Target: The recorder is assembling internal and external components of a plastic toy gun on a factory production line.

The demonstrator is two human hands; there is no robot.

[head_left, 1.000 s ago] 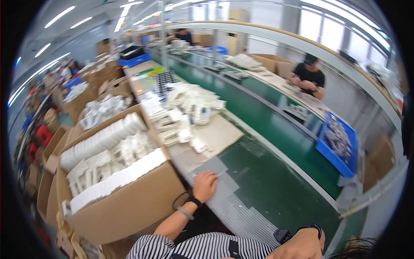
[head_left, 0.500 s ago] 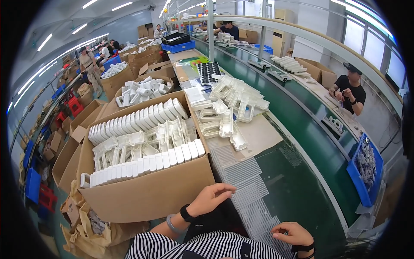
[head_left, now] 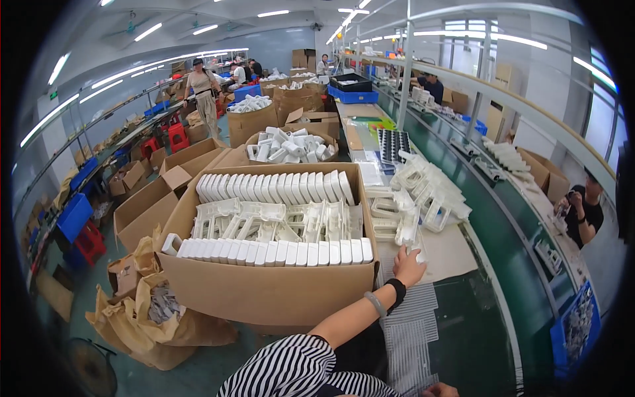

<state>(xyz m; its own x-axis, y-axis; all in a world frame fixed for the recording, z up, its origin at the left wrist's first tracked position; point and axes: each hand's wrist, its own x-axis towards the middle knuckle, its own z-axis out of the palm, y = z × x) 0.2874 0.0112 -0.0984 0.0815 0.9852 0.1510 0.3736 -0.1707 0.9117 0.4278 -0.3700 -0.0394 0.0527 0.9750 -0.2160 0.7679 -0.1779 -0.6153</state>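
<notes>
The left hand (head_left: 408,265) reaches forward on a striped sleeve, a black wristband and a pale bracelet at the wrist, and its fingers close loosely about a small clear-wrapped white plastic part (head_left: 417,249) at the near edge of the pile; how firmly it grips I cannot tell. The right hand (head_left: 438,390) shows only as a sliver at the lower edge, well apart from the work, and whether it is spread or closed cannot be told.

The part lies straight ahead of the left hand, touching it, and behind it the heap of white plastic frames (head_left: 423,195) runs away from the person along the table (head_left: 456,255), its long axis following the green conveyor belt (head_left: 503,264) on the right. The left hand is plainly the nearer one. Just left of the hand stands a big open cardboard box (head_left: 264,291), packed with rows of upright white moulded pieces (head_left: 274,253); its right wall sits just beside the forearm. More cartons and brown paper sacks (head_left: 152,317) crowd the floor beyond. A seated person in black (head_left: 585,208) works across the belt.

Against half a second ago, the left hand has gone from the box's near corner up and right to the pile, and the view has swung left, so the box now fills the middle.
</notes>
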